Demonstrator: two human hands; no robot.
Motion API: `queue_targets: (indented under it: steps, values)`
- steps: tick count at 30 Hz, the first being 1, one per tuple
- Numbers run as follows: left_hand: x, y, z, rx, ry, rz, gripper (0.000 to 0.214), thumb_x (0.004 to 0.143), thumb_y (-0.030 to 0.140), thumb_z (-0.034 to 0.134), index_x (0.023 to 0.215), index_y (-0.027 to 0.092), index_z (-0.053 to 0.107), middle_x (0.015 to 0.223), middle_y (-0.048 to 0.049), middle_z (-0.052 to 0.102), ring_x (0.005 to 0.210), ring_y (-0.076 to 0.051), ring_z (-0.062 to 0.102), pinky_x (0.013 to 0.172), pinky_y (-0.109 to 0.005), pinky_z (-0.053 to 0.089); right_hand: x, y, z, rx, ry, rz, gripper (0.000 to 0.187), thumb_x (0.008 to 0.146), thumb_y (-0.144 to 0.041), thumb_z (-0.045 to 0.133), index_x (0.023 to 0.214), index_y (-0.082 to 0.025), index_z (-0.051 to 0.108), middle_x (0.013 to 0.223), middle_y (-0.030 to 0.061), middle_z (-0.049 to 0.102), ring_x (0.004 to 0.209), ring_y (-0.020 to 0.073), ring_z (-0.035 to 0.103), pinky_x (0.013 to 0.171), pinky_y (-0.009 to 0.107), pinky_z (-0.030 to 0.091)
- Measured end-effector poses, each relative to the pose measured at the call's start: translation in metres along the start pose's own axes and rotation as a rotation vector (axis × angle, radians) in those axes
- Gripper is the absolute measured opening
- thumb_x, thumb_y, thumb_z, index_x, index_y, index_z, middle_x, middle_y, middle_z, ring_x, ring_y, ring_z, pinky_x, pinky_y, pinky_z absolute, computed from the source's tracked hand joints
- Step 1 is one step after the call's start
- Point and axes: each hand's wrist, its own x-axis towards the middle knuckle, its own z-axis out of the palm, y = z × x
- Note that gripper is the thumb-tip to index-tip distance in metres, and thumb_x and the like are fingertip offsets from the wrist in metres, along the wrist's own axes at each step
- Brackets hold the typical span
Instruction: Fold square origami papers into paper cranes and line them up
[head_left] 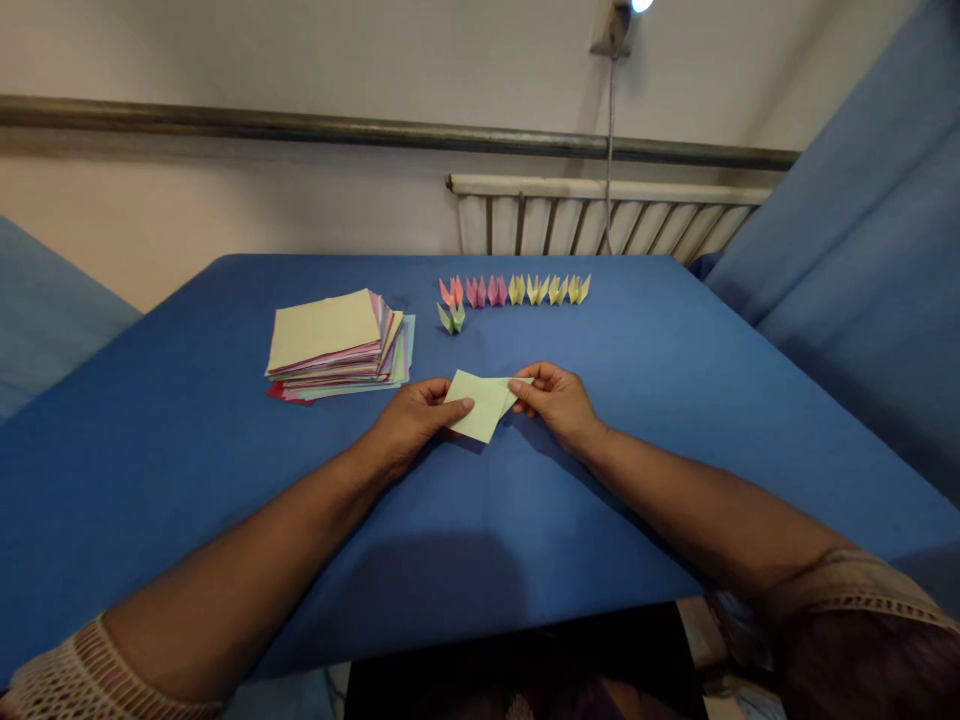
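Note:
A pale yellow-green sheet of folded paper [480,405] is held just above the blue table, between my two hands. My left hand [421,420] pinches its left side, thumb lying on top and fingers underneath. At the right, my right hand [556,402] grips a pointed flap of the same paper between thumb and fingers. The fingertips beneath the paper are hidden. Beyond my hands stands a green folded paper crane [452,317], in front of a row of pink and yellow paper cranes [537,290].
A thick, uneven stack of coloured paper [330,345] lies to the left of my hands. The blue-covered table [645,520] reaches back toward a radiator [585,215] and a pipe [300,125] along the wall. Blue curtains [862,200] hang at the right.

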Motion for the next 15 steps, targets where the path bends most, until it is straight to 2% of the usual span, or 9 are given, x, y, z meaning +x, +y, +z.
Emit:
queue_targets:
  steps: [5, 9, 12, 15]
  values:
    - [0.004, 0.0, -0.004, 0.007, 0.021, -0.01, 0.035, 0.063, 0.035, 0.085, 0.085, 0.012, 0.072, 0.074, -0.0026, 0.07, 0.061, -0.011, 0.059, 0.058, -0.021, 0.044, 0.001, -0.002, -0.005, 0.081, 0.005, 0.03, 0.035, 0.069, -0.048, 0.078, 0.073, -0.018, 0.061, 0.058, -0.0019, 0.064, 0.049, 0.0083, 0.056, 0.047, 0.02, 0.038]
    - [0.0, 0.002, 0.003, -0.126, 0.069, 0.013, 0.038, 0.062, 0.033, 0.086, 0.092, 0.014, 0.072, 0.083, -0.0037, 0.072, 0.066, -0.012, 0.062, 0.06, -0.023, 0.049, -0.002, -0.001, -0.003, 0.196, -0.04, 0.097, 0.041, 0.07, -0.055, 0.076, 0.083, -0.019, 0.063, 0.077, 0.002, 0.07, 0.06, 0.0101, 0.062, 0.05, 0.021, 0.041]
    - [-0.004, 0.001, 0.012, -0.239, 0.116, 0.049, 0.039, 0.062, 0.031, 0.086, 0.094, 0.014, 0.072, 0.093, -0.0057, 0.074, 0.074, -0.014, 0.065, 0.065, -0.024, 0.051, -0.007, 0.003, 0.005, 0.169, -0.147, 0.117, 0.041, 0.065, -0.049, 0.082, 0.088, -0.019, 0.065, 0.085, 0.0026, 0.071, 0.073, 0.0132, 0.065, 0.058, 0.023, 0.047]
    - [-0.008, -0.002, 0.02, -0.296, 0.091, 0.032, 0.037, 0.06, 0.029, 0.088, 0.09, 0.013, 0.073, 0.091, -0.0069, 0.074, 0.076, -0.015, 0.066, 0.073, -0.027, 0.053, -0.01, 0.009, 0.013, 0.143, -0.186, 0.06, 0.039, 0.06, -0.041, 0.086, 0.086, -0.02, 0.067, 0.082, 0.0004, 0.071, 0.072, 0.0127, 0.063, 0.064, 0.026, 0.049]
